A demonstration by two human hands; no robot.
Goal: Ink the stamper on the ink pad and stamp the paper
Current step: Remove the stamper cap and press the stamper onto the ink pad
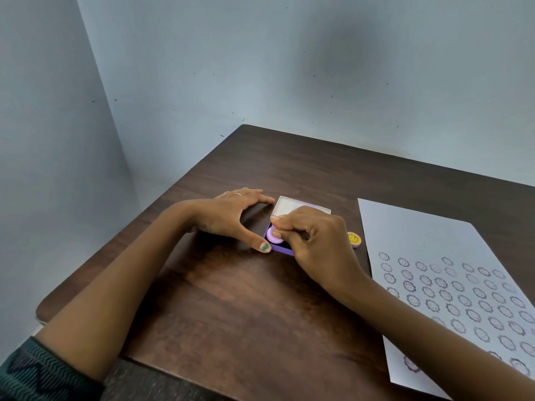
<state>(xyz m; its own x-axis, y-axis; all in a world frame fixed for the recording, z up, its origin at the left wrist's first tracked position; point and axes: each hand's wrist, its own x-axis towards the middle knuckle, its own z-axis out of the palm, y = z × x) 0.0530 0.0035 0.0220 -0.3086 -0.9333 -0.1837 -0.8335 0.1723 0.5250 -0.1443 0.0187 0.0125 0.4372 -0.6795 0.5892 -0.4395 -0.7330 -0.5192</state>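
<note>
A small round lilac stamper (274, 236) is pressed down inside the purple ink pad box (282, 250), and my right hand (314, 241) is shut on it with the fingertips. The box's pale lid (285, 205) stands open behind my fingers. Just left of the box, my left hand (231, 217) rests on the table with fingers spread, its thumb touching the box's near left corner. The white paper (411, 233) lies to the right, its lower part covered with several rows of round purple stamp marks.
A small yellow cap with a sun face (353, 239) lies between the ink pad and the paper. The dark wooden table (246, 308) stands in a corner of two grey walls; its left edge runs close to my left forearm.
</note>
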